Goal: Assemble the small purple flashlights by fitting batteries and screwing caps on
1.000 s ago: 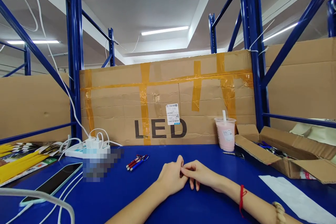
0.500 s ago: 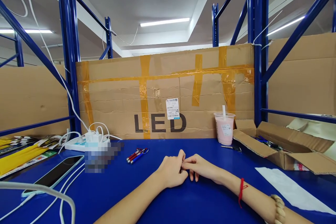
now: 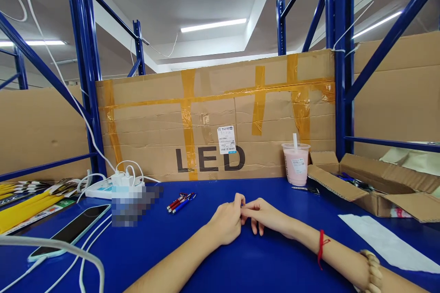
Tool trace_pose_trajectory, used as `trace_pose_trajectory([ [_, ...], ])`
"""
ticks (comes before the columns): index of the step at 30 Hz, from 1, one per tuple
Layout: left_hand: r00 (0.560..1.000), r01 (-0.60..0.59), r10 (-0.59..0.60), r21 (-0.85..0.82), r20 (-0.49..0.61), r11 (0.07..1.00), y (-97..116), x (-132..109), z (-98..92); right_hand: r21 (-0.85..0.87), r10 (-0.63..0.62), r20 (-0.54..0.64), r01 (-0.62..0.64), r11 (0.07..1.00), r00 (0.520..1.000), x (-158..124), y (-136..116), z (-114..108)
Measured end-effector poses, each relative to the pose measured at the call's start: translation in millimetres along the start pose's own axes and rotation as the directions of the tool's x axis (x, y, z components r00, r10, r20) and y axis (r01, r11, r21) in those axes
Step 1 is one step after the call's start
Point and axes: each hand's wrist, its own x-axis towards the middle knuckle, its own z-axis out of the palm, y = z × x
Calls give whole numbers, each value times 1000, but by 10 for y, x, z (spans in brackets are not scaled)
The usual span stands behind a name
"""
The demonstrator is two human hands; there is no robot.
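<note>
Above the blue tabletop [image 3: 220, 271], my left hand [image 3: 225, 222] is curled closed, its index finger raised and bent. Against that finger, the thumb and forefinger of my right hand [image 3: 264, 214] come together in a pinch, while its other fingers hang loosely down. The two hands touch at the fingertips. Whether anything small lies between them is hidden. Nearest to my left hand are several red and blue pens [image 3: 181, 202], lying in a bunch farther back on the left.
A pink drink cup [image 3: 296, 165] with a straw stands back right, beside an open cardboard box [image 3: 373, 203] of pens. White paper [image 3: 388, 242] lies right. On the left are a phone [image 3: 70, 232], white cables and a power strip [image 3: 98, 189]. Cardboard [image 3: 154, 137] walls the back.
My left thumb has drawn in against the curled hand. The hands stay together at the fingertips, and the view has shifted slightly.
</note>
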Motion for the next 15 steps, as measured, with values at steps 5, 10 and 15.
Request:
trace_pose_trajectory([
  [5, 1000, 6, -7, -60, -21, 998, -4, -1, 13, -15, -2, -17, 2, 1000, 1000, 10, -13, 16],
  [10, 997, 36, -42, -96, -60, 995, 9, -2, 15, -39, 6, -75, -9, 999, 997, 29, -8, 30],
  [15, 989, 53, -72, -143, -130, 988, 9, -8, 32, -85, 9, -169, -24, 996, 986, 47, 2, 17],
])
